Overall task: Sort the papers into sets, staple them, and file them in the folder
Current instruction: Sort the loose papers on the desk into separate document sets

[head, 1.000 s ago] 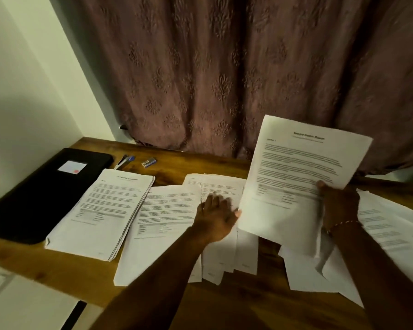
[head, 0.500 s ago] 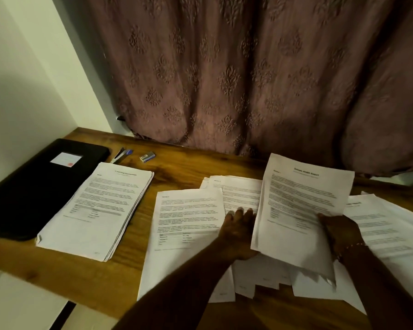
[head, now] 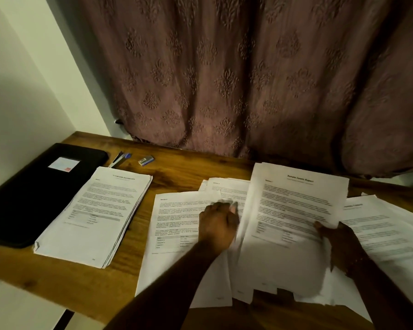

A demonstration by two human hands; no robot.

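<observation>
The folder (head: 34, 194) lies closed at far left, with a squared stack (head: 98, 215) beside it. The left hand (head: 218, 225), fingers flat, presses the loose sheets (head: 177, 225); use it to pin them. The report sheet (head: 293, 210) is pinched at its edge by the right hand (head: 336, 241); match its heading before laying it down.

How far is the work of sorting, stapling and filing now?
Looks done: one neat stack lies beside the black folder. In hand: the right hand holds a report sheet over the loose papers, where the left hand rests. Left: sorting those papers, stapling (I cannot tell if any set is stapled), and filing; the folder is shut.
</observation>
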